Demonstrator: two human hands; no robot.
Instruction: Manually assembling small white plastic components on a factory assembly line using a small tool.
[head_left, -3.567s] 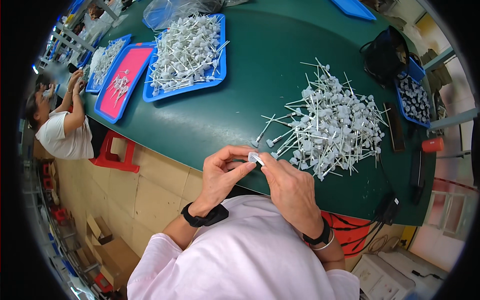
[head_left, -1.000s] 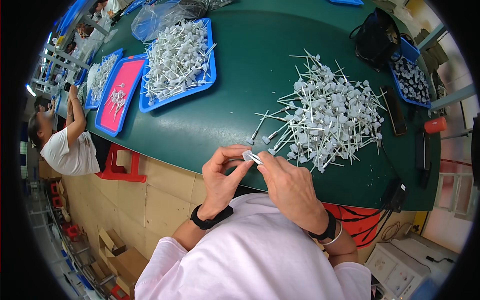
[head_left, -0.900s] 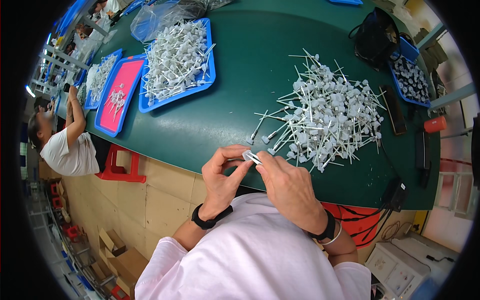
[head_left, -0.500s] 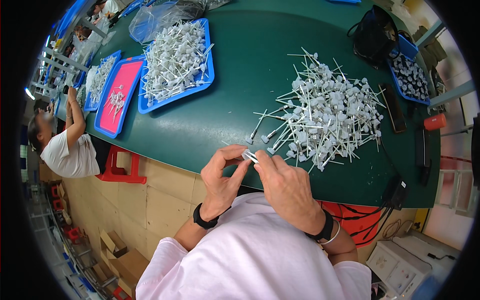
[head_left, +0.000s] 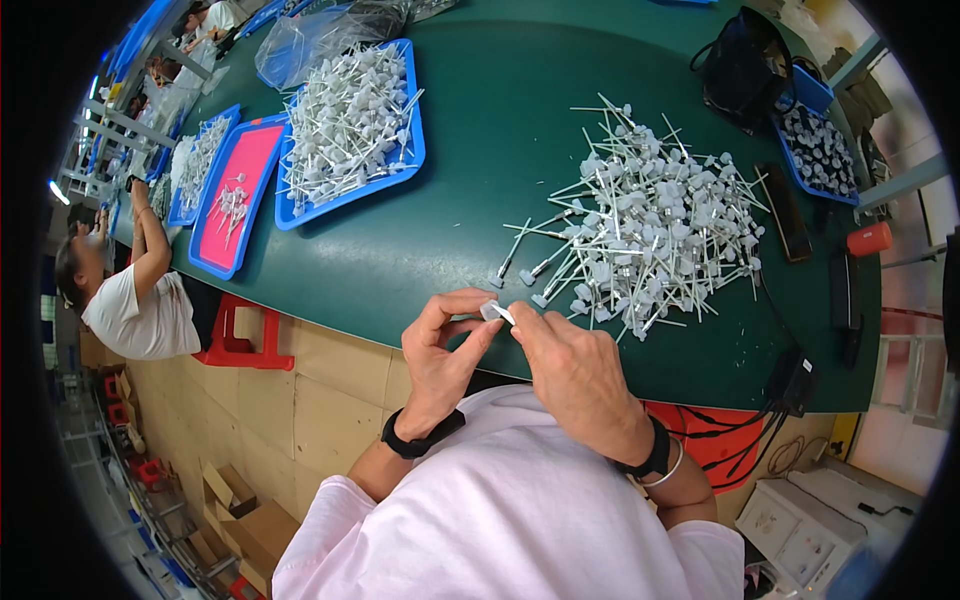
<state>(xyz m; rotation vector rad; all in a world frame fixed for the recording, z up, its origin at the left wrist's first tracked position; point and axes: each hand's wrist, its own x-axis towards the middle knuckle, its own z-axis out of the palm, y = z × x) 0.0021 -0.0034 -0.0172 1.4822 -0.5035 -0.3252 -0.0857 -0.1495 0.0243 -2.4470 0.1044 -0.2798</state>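
Near the front edge of the green table, my left hand [head_left: 438,350] pinches a small translucent white stemmed piece [head_left: 490,311] between thumb and fingers. Its wide head shows at the fingertips; most of the rest is hidden. Close beside it, my right hand [head_left: 575,365] has its fingertips closed on a thin white strip [head_left: 506,315], which meets or nearly meets that head. Beyond my hands, to the right, lies a large heap of white-headed stemmed pieces [head_left: 665,215]. A few loose ones [head_left: 508,255] rest at its left side.
At the far left stand a blue tray [head_left: 418,150] full of similar pieces and a pink-lined tray [head_left: 245,155] with several. A black bag [head_left: 745,75], a phone [head_left: 785,213] and cables [head_left: 740,440] lie to the right. Another person [head_left: 140,300] sits at the left.
The translucent head has turned between my fingertips and now shows its wide face. The white strip at my right fingertips has tilted. Both hands stay in nearly the same place.
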